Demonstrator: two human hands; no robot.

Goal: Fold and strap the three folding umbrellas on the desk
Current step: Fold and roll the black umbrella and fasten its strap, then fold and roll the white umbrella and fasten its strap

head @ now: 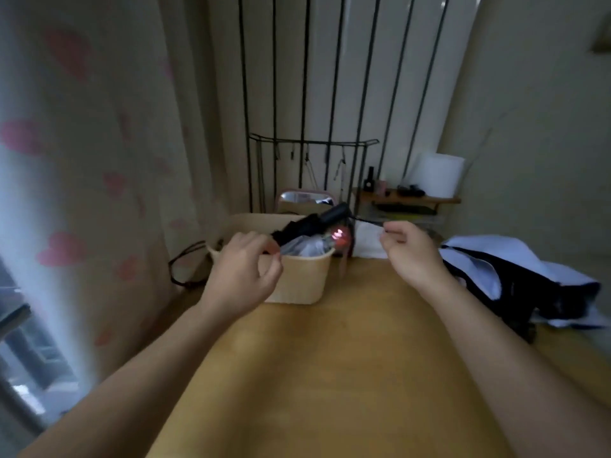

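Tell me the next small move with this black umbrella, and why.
Probably wind the strap round the black umbrella and fasten it: the left hand grips the umbrella, already collapsed, over the basket, while the right hand pinches the thin strap, pulled out sideways.

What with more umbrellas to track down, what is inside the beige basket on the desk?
Above the rim of the beige basket, crumpled grey-silver material and a pinkish-red object at its far right corner show. The left hand and its black folded umbrella cover part; the wall hides everything lower.
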